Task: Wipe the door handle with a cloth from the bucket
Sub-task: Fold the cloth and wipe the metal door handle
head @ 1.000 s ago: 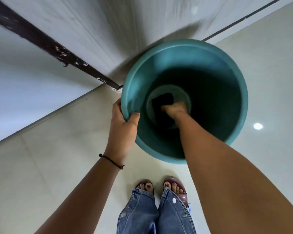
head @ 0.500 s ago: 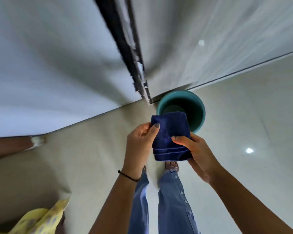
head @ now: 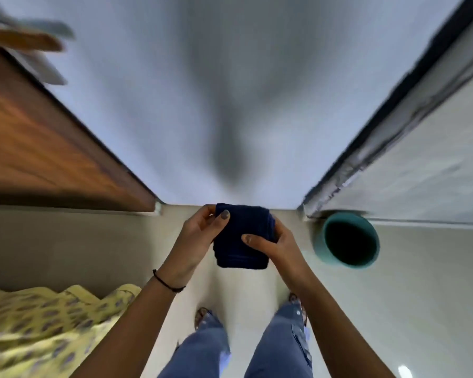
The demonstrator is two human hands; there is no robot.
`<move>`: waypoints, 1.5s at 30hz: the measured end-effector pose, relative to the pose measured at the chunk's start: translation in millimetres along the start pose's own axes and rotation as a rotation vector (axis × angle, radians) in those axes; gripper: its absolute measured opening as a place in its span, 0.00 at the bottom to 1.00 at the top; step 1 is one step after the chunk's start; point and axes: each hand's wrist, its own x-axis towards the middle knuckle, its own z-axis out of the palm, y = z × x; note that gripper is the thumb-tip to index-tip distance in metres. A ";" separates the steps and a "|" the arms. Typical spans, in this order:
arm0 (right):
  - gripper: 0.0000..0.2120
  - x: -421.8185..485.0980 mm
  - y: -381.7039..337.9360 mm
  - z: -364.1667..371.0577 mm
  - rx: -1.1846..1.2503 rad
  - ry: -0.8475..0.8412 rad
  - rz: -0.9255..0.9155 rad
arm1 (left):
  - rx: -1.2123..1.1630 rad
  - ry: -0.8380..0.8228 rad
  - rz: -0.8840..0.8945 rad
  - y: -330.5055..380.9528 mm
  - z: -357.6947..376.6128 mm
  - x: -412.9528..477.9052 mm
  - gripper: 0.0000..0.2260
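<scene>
Navy terry cloth [head: 241, 236], folded into a thick soft rectangle, is held at mid-frame between both hands above the floor [head: 421, 296]. Compared with half a second earlier, the view has swung: the teal bucket [head: 319, 241], then directly behind the cloth, now stands well apart to the right, upright on the floor at the foot of a dark door frame [head: 393, 110]. A brown wooden door [head: 38, 148], previously out of sight, now fills the left side, and the yellow patterned fabric [head: 38, 328] at lower left shows far more of itself. The grip on the cloth is much as before.

The left hand [head: 194, 241] pinches the cloth's upper left corner, thumb on the near face and fingers curled behind. The right hand [head: 276, 246] clamps the right edge, thumb pressed flat across the near face, fingers wrapped behind it. A thin black cord bracelet [head: 167, 282] circles the left wrist.

Bucket: smooth plastic, round, with a dark interior whose contents cannot be made out. Floor: pale, glossy tile bearing a small light reflection. Wall [head: 175, 91]: matt grey-white, crossed by a soft vertical shadow. Blue denim legs [head: 279, 347] and sandalled feet appear below. Motion blur softens the door; its handle cannot be identified with certainty.
</scene>
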 end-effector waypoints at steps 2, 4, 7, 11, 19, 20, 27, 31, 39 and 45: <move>0.20 7.4 -17.9 62.1 -0.033 -0.106 -0.030 | 0.010 0.086 0.069 25.5 -53.3 -15.4 0.12; 0.13 18.7 -37.1 114.6 -0.086 -0.182 -0.077 | 0.010 0.170 0.145 46.7 -98.3 -20.9 0.07; 0.11 41.7 -69.4 173.5 -0.077 -0.145 -0.154 | 0.018 0.308 0.317 81.3 -151.0 -13.6 0.06; 0.13 82.7 -115.4 224.0 0.017 -0.025 -0.229 | 0.023 0.508 0.508 132.7 -215.5 12.1 0.11; 0.15 157.5 -209.9 320.3 -0.163 0.184 -0.851 | 0.388 0.831 0.773 200.4 -315.3 73.4 0.22; 0.15 168.7 -215.2 333.3 -0.205 0.178 -0.932 | 0.445 0.859 0.811 205.0 -323.5 79.2 0.23; 0.27 244.8 -198.8 420.4 -1.208 0.301 -0.976 | 0.816 1.011 0.989 226.2 -386.6 127.7 0.26; 0.33 251.3 -186.3 444.2 -1.348 0.424 -0.869 | 0.986 0.957 1.082 224.5 -420.2 150.8 0.27; 0.19 256.0 -195.1 428.7 -1.458 0.678 -0.841 | 1.219 0.833 1.326 227.0 -461.8 173.5 0.33; 0.17 258.5 -189.2 448.0 -1.357 0.814 -0.744 | 1.256 0.804 1.385 224.9 -466.7 177.6 0.33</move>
